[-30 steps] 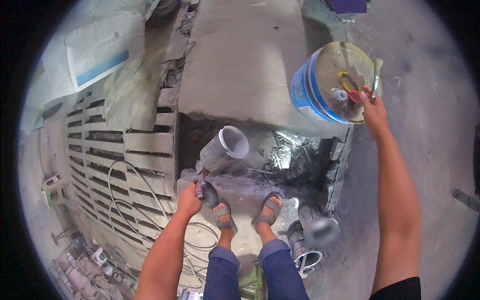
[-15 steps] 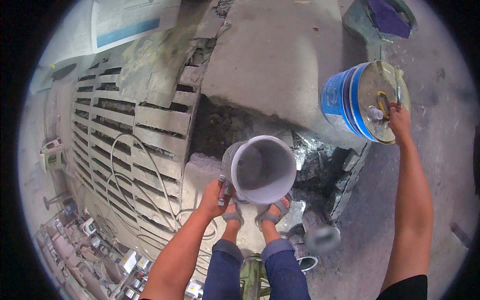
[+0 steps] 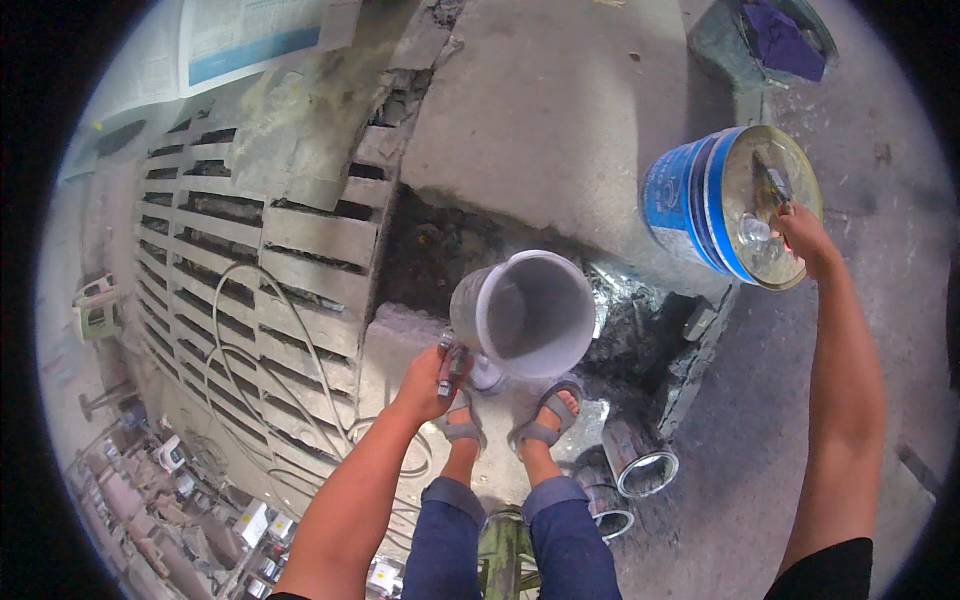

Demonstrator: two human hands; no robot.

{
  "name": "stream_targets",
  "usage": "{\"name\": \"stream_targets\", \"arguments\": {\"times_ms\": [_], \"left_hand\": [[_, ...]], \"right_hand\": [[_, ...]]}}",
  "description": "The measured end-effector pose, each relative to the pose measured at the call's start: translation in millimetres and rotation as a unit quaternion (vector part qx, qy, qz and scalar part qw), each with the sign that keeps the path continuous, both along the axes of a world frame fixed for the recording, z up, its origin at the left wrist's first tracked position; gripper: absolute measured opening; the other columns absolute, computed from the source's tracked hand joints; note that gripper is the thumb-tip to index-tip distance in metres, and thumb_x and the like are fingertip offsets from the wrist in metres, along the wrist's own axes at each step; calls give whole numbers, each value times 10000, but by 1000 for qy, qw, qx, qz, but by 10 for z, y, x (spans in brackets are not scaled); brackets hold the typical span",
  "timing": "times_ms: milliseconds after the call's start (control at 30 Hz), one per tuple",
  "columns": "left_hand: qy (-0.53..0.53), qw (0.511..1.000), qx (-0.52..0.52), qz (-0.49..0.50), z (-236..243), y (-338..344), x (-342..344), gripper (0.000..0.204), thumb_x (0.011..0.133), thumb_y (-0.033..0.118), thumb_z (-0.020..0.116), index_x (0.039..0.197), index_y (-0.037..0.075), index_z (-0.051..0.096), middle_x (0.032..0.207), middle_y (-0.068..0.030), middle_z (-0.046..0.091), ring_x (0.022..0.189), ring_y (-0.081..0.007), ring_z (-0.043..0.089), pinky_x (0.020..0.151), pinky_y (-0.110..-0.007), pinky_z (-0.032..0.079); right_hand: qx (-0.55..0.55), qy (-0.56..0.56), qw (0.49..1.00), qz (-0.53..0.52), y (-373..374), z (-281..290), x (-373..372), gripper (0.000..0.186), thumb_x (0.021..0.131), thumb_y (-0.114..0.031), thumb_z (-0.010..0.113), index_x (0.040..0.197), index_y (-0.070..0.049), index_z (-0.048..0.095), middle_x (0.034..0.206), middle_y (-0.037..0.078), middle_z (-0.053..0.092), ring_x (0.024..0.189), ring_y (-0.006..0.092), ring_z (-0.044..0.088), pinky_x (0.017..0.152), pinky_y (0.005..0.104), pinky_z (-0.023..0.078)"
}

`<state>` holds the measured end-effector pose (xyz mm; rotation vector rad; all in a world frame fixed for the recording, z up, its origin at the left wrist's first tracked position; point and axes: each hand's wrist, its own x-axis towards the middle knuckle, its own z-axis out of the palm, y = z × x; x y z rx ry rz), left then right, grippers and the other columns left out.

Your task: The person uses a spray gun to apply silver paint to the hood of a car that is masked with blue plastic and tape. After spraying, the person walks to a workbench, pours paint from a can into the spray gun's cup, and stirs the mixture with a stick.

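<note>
My left hand (image 3: pixel 425 385) is closed round a small metal fitting with a reddish part (image 3: pixel 451 365). Beside it is a deep, pale open tub (image 3: pixel 540 315), tilted so its inside shows; whether the fitting joins the tub I cannot tell. A short white cylinder (image 3: pixel 486 374) shows below the tub's rim. My right hand (image 3: pixel 803 238) grips a short tool with a dark and silvery metal end (image 3: pixel 777 182), its kind unclear. That hand is over the dull metal top of a blue drum (image 3: pixel 690 195), next to a clear plastic cap (image 3: pixel 752 230).
Slatted concrete grating (image 3: pixel 215 270) with a looping hose (image 3: pixel 232 360) lies left. A broken-edged pit (image 3: pixel 430 250) is ahead of my feet. Two metal cans (image 3: pixel 640 465) stand right of my legs. A bin with purple cloth (image 3: pixel 785 45) is far right.
The tub has shifted slightly away from me and tilted, uncovering the white cylinder. My right hand has moved down over the drum top, and its tool has turned to a slant.
</note>
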<state>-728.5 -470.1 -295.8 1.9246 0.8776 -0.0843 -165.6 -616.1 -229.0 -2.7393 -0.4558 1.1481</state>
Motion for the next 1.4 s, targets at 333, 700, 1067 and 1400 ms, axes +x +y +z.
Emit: {"name": "stream_targets", "arguments": {"times_ms": [333, 700, 1067, 1400], "left_hand": [[25, 999, -42, -17, -306, -56, -129, 377, 682, 113, 700, 1017, 54, 535, 936, -210, 600, 892, -440, 559, 729, -473, 458], [152, 986, -69, 21, -702, -35, -568, 326, 790, 234, 617, 1033, 43, 511, 923, -245, 610, 895, -462, 552, 744, -509, 442], [282, 958, -55, -21, -955, 56, -879, 350, 841, 338, 569, 1002, 29, 535, 902, -260, 618, 856, -459, 570, 724, -513, 441], [286, 954, -84, -37, -1305, 59, -1025, 261, 848, 238, 497, 980, 22, 557, 944, -262, 623, 905, -447, 576, 782, -516, 445]], "right_hand": [[64, 135, 987, 53, 336, 369, -659, 178, 810, -221, 611, 888, -62, 593, 643, 14, 563, 494, 99, 491, 466, 251, 376], [146, 349, 925, -40, 643, 59, -1995, 156, 827, -153, 554, 951, -59, 562, 760, 36, 610, 587, 120, 555, 498, 227, 397], [124, 326, 937, 1, 643, -544, -2926, 147, 872, -154, 527, 931, -20, 543, 758, 45, 567, 637, 129, 521, 603, 288, 454], [196, 55, 954, 220, 544, -1283, -3706, 304, 880, -222, 533, 1120, -38, 554, 964, 243, 611, 911, 364, 597, 793, 424, 455]]}}
